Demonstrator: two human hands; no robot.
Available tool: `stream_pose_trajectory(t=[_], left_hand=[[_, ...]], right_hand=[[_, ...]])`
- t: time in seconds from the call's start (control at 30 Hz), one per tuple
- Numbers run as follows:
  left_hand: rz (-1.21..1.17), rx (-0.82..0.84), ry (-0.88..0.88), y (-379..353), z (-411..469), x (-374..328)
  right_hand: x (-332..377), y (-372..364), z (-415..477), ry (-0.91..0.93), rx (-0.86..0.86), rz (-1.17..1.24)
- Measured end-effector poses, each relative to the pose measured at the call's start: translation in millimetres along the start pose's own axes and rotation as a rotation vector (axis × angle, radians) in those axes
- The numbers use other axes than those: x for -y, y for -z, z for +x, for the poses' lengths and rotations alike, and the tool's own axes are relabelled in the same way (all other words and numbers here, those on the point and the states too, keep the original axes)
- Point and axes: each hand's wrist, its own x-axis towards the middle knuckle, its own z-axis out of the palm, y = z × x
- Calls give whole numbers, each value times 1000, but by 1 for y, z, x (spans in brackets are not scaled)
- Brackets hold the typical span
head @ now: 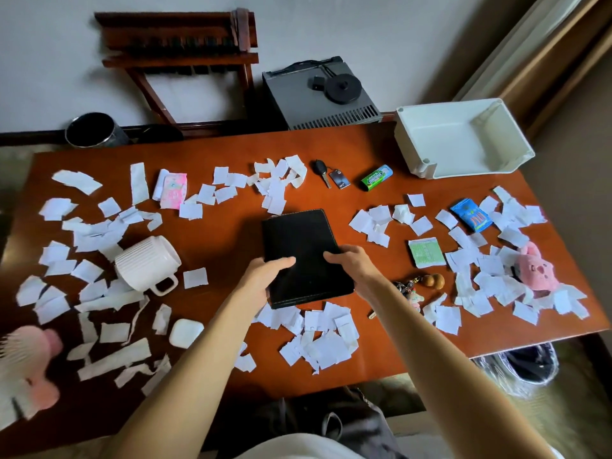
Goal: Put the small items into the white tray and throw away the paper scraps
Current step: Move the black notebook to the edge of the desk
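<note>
While scraps (318, 346) litter it, hands grip case (303, 246).

Both arms (185, 376) are bare all the way down to the left hand (265, 279) and the right hand (352, 270). A bit of white cloth (298, 447) shows at the bottom edge. Grey cloth (357, 422) with a strap lies just above it.

No legible txt anywhere
</note>
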Motion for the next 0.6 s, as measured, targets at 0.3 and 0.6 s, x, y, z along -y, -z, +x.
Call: stream_pose_trajectory(t=[0.3, 0.6], left_hand=[[73, 158, -6, -35, -15, -17], [115, 180, -141, -141, -34, -23]], right_hand=[[2, 55, -14, -95, -109, -1], [-3, 150, -11, -25, -315, 41]])
